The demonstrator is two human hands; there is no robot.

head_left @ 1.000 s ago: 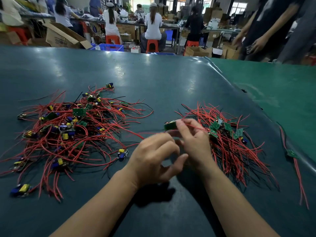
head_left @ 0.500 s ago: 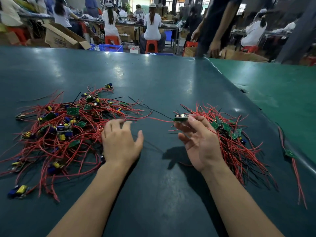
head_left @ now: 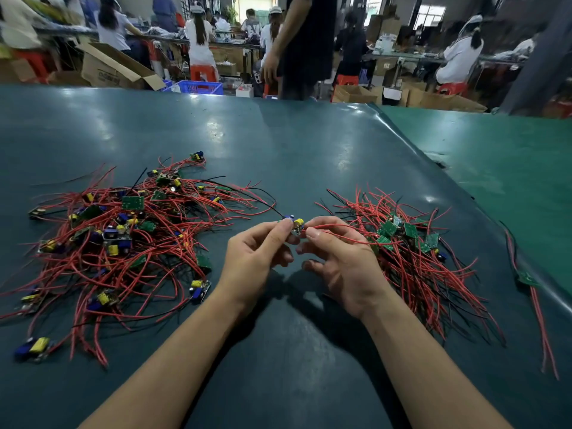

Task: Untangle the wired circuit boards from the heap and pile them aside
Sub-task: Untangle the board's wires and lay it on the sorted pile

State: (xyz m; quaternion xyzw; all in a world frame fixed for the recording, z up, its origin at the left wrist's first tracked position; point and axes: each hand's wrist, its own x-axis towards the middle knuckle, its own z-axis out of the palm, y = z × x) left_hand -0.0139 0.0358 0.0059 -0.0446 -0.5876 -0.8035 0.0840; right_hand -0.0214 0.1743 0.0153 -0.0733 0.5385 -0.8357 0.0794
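Note:
A tangled heap (head_left: 123, 243) of small circuit boards with red and black wires lies on the left of the dark green table (head_left: 278, 150). A sorted pile (head_left: 411, 258) of boards with their wires laid together lies on the right. Between them, my left hand (head_left: 257, 261) pinches a small circuit board (head_left: 294, 226) with blue and yellow parts, raised above the table. My right hand (head_left: 343, 261) pinches this board's red wire (head_left: 340, 236) right beside the board; the wire runs over toward the sorted pile.
A single board with red wires (head_left: 532, 292) lies apart near the table's right edge. A lighter green surface (head_left: 510, 168) adjoins at the far right. Beyond the table a person in black (head_left: 306, 48) stands, with seated workers, cardboard boxes (head_left: 114, 69) and a blue crate (head_left: 198, 86).
My left hand has come back from the heap to the middle with a board in it. My right hand has let the earlier board go and now pinches the new board's wire.

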